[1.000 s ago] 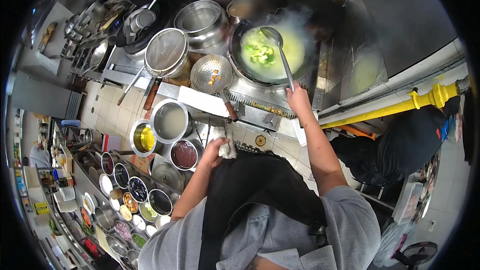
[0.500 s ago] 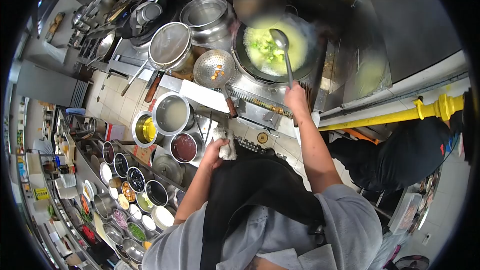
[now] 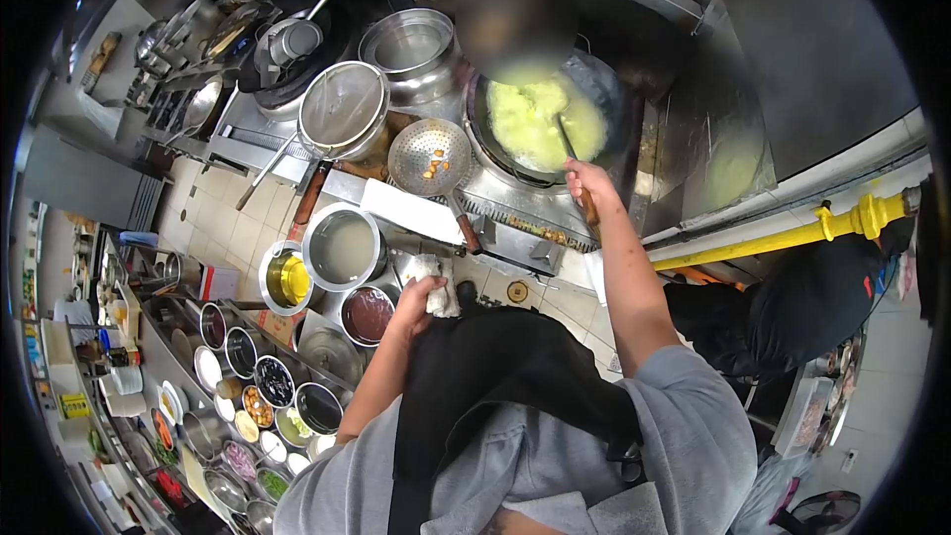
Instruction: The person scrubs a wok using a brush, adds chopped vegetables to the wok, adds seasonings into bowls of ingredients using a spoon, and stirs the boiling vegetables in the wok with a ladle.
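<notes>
My right hand [image 3: 589, 181] is closed round the wooden handle of a ladle [image 3: 567, 137], whose bowl is sunk out of sight in pale green, foamy liquid [image 3: 535, 124]. That liquid fills a dark wok [image 3: 479, 129] on the stove. In my left hand [image 3: 419, 302] is a crumpled white cloth [image 3: 442, 289], held in front of the black apron. A perforated strainer [image 3: 414, 144] with small orange-brown pieces in it rests left of the wok. Near the left hand is a pot of dark red sauce [image 3: 369, 314].
Left of the strainer are a mesh sieve [image 3: 342, 104] and a metal pot [image 3: 405, 43]. Pots of cloudy liquid [image 3: 344, 246] and yellow oil [image 3: 289, 279] stand nearer. Several ingredient bowls fill the lower left. A yellow pipe [image 3: 773, 237] and a person in black [image 3: 817, 292] are at right.
The ladle's bowl, seen above the liquid before, has gone down into it, and its handle is more upright. The green pieces are now hidden in foam. My left hand still holds the cloth.
</notes>
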Demonstrator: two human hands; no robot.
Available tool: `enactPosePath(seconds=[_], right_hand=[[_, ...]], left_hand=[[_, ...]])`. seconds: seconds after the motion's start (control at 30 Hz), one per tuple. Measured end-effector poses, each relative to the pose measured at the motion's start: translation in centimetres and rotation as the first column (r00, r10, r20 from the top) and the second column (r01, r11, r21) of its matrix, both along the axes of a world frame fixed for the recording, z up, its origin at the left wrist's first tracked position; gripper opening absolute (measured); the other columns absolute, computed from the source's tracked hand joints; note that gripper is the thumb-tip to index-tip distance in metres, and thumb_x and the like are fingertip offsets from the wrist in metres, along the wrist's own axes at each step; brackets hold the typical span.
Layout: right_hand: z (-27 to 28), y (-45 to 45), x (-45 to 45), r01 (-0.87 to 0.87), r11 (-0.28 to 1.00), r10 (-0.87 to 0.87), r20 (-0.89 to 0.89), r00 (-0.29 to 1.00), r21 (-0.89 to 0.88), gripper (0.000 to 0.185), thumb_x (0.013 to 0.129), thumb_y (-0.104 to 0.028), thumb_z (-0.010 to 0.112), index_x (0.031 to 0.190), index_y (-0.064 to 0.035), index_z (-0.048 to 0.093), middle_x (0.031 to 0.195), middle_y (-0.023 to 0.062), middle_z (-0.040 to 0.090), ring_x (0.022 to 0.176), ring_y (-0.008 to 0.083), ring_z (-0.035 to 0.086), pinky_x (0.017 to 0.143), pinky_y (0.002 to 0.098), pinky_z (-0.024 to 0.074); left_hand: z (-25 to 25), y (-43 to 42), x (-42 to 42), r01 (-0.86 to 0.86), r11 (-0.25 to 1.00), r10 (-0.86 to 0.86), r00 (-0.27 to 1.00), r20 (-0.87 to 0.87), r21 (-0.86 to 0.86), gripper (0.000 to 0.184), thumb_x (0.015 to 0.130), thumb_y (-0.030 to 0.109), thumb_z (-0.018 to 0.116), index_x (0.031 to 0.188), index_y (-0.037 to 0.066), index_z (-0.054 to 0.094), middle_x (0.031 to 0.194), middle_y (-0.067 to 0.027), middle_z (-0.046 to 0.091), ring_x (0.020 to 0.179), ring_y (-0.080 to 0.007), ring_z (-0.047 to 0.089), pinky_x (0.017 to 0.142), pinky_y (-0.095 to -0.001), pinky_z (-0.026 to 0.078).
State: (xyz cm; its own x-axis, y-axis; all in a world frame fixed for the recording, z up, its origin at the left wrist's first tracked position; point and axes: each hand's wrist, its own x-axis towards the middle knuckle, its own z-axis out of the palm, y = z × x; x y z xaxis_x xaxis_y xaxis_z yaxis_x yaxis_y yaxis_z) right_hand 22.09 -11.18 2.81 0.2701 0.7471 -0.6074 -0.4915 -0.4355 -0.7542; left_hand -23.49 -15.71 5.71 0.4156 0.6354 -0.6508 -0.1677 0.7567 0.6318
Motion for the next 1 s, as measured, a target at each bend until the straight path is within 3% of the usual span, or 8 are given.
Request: enactPosePath(seconds=[0.03, 0.2, 0.47, 0.57, 0.63, 0.67, 0.83, 1.0], right_hand=[[0.3, 0.4, -0.6, 0.05, 0.998, -0.035, -0.435, 0.9, 0.023, 0.02, 0.1, -0.018, 0.055, 0.112, -0.0023, 0.052, 0.062, -0.0026, 0.046, 0.042, 0.0063, 0.042, 0.034, 0.0238, 0.0364], [3.8, -2.7, -3.6, 0.109, 0.993, -0.05, -0.694, 0.718, 0.042, 0.024, 0.101, -0.02, 0.055, 0.114, -0.0001, 0.051, 0.065, -0.0014, 0.047, 0.045, 0.0042, 0.042, 0.034, 0.0184, 0.0308], [10.0, -8.3, -9.6, 0.125, 0.992, -0.125, 0.0, 0.992, 0.002, 0.017, 0.098, -0.018, 0.055, 0.106, -0.0027, 0.056, 0.064, -0.0019, 0.047, 0.044, 0.0053, 0.041, 0.034, 0.0231, 0.0331], [11.4, -9.2, -11.5, 0.007, 0.977, 0.164, 0.778, 0.606, -0.211, 0.023, 0.094, -0.021, 0.061, 0.102, -0.0001, 0.059, 0.058, 0.011, 0.056, 0.05, 0.0229, 0.059, 0.04, 0.0373, 0.0431], [9.4, -10.1, -12.5, 0.05, 0.985, 0.143, 0.936, 0.322, -0.168, 0.026, 0.093, -0.021, 0.061, 0.106, 0.0004, 0.059, 0.064, 0.0173, 0.059, 0.058, 0.0332, 0.061, 0.049, 0.0411, 0.047], [9.5, -10.4, -13.3, 0.054, 0.991, 0.121, 0.993, -0.004, -0.121, 0.029, 0.092, -0.021, 0.061, 0.11, 0.0009, 0.058, 0.07, 0.0236, 0.063, 0.066, 0.0434, 0.063, 0.057, 0.045, 0.0509], [9.7, -11.5, -14.3, -0.062, 0.958, 0.28, 0.866, 0.414, -0.28, 0.034, 0.09, -0.023, 0.062, 0.115, 0.001, 0.059, 0.094, 0.0277, 0.064, 0.093, 0.0466, 0.061, 0.081, 0.0465, 0.0484], [4.6, -9.9, -11.5, -0.097, 0.968, 0.249, 0.906, 0.341, -0.23, 0.03, 0.09, -0.023, 0.06, 0.111, -0.0008, 0.058, 0.093, 0.029, 0.065, 0.09, 0.0471, 0.062, 0.08, 0.0532, 0.0488]], left_hand=[[0.0, 0.7, -0.4, 0.027, 1.0, -0.027, 1.0, -0.014, 0.0, 0.027, 0.081, 0.013, 0.065, 0.103, -0.001, 0.057, 0.086, -0.0089, 0.063, 0.071, -0.0209, 0.065, 0.058, -0.0353, 0.055], [0.2, 3.5, -0.8, 0.082, 0.996, -0.083, 0.996, 0.031, 0.022, 0.028, 0.082, 0.015, 0.065, 0.104, 0.0, 0.057, 0.083, -0.0078, 0.062, 0.066, -0.0194, 0.064, 0.053, -0.0325, 0.054], [-1.5, 8.7, -2.0, 0.227, 0.972, -0.222, 0.972, -0.077, 0.058, 0.036, 0.08, 0.023, 0.069, 0.104, -0.001, 0.058, 0.082, -0.0085, 0.063, 0.049, -0.0134, 0.057, 0.031, -0.0251, 0.032], [-1.2, 10.0, -1.4, 0.338, 0.94, -0.338, 0.941, -0.018, 0.041, 0.038, 0.081, 0.023, 0.069, 0.109, -0.002, 0.059, 0.086, -0.0075, 0.063, 0.062, -0.0145, 0.061, 0.045, -0.0282, 0.045], [-1.6, 10.9, -1.0, 0.381, 0.924, -0.382, 0.924, 0.019, 0.029, 0.038, 0.082, 0.018, 0.068, 0.113, -0.002, 0.059, 0.091, -0.0073, 0.064, 0.078, -0.0172, 0.065, 0.065, -0.0334, 0.053], [-1.6, 11.1, -0.7, 0.393, 0.919, -0.394, 0.919, 0.02, 0.023, 0.038, 0.082, 0.018, 0.068, 0.113, -0.002, 0.059, 0.091, -0.0073, 0.064, 0.078, -0.0172, 0.065, 0.065, -0.0334, 0.053], [0.2, 11.5, 0.8, 0.438, 0.899, -0.438, 0.898, 0.052, 0.003, 0.04, 0.081, 0.011, 0.067, 0.117, -0.004, 0.056, 0.097, -0.0095, 0.065, 0.08, -0.0203, 0.066, 0.068, -0.0349, 0.054], [-0.7, 11.1, 2.1, 0.458, 0.889, -0.458, 0.885, 0.087, 0.018, 0.039, 0.081, 0.012, 0.066, 0.116, -0.003, 0.055, 0.095, -0.0118, 0.065, 0.08, -0.0232, 0.067, 0.07, -0.037, 0.056]])
